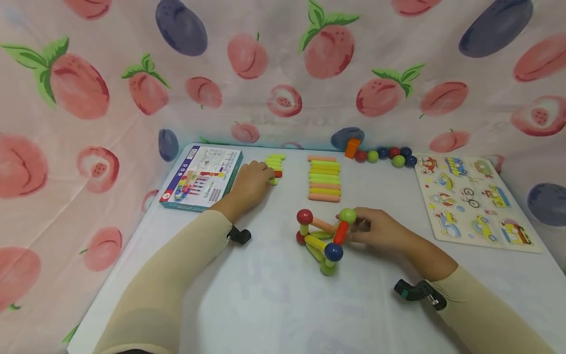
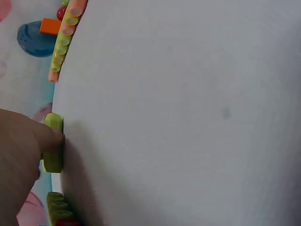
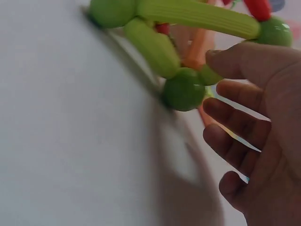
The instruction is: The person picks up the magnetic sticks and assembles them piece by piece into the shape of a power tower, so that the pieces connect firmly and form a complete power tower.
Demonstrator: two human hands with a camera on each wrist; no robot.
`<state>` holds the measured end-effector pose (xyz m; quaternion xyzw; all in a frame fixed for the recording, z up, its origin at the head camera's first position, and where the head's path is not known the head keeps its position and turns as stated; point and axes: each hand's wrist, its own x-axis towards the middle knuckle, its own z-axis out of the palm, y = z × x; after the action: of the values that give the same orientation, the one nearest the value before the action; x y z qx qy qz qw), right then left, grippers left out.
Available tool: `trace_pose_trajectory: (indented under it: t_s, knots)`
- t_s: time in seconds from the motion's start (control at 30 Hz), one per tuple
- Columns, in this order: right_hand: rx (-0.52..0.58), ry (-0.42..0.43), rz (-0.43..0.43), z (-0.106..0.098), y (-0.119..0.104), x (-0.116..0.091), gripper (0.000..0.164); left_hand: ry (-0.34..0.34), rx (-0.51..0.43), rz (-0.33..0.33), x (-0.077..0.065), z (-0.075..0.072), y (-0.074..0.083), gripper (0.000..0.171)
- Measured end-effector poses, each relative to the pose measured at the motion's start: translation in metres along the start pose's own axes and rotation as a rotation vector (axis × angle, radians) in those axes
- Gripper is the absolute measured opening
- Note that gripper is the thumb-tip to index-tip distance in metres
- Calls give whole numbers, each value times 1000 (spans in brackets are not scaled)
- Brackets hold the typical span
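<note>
Left hand [image 1: 249, 179] pinches a green stick [image 2: 53, 143]; right hand [image 1: 380, 230], fingers relaxed, touches the ball-and-stick frame [image 1: 325, 236].

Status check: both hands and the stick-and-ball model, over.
Left hand pinching a green stick by the box. Right hand steadying the stick-and-ball model, fingers loosely curled. Nothing between them.
</note>
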<state>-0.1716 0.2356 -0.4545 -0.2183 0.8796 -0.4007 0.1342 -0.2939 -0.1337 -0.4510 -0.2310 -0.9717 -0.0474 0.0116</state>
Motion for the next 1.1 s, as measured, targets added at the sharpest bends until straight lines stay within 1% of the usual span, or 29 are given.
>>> trace_pose_trajectory:
  t_s: [0.03,0.07,0.1,0.13,0.2,0.27,0.3,0.33,0.37,0.43,0.5,0.6,0.77,0.87,0.97,1.03,1.1]
  knots:
    - [23,2,2,-3,0,-1,41,-1,-16,6,0,-2,1,25]
    - [53,7,3,-6,-1,-1,39,-6,-53,14,0,-5,3,22]
    - [81,8,2,-9,-2,-2,37,-16,-118,22,-1,-10,7,21]
    - [113,9,3,-12,-2,-4,36,-23,-206,42,-2,-16,13,20]
    - [175,7,-7,-16,-4,-6,35,-49,-426,98,-6,-33,31,19]
    - [245,-1,-32,-17,-5,-7,34,-111,-646,171,-10,-53,55,17]
    - [280,-6,-50,-17,-5,-7,34,-153,-727,211,-13,-63,67,17]
    - [313,-8,-68,-17,-5,-7,34,-196,-780,251,-16,-70,77,17]
    - [345,-9,-87,-16,-6,-7,34,-241,-810,273,-19,-77,86,16]
    - [397,-1,-109,-13,-8,-5,34,-312,-831,290,-24,-84,100,14]
    - [424,22,-104,-11,-11,-4,33,-344,-823,284,-27,-86,108,12]
    - [440,53,-75,-9,-16,-3,32,-342,-790,263,-29,-83,113,12]
    - [450,72,-34,-8,-21,-3,32,-309,-688,299,-29,-74,118,12]
    - [448,77,-10,-7,-22,-2,33,-301,-673,316,-31,-71,120,12]
    - [424,98,12,-5,-22,-4,36,-292,-691,327,-34,-69,120,19]
    - [414,158,64,-2,-23,-8,33,-286,-737,293,-37,-68,117,22]
    - [390,257,103,6,-24,-17,28,-272,-829,233,-41,-64,110,27]
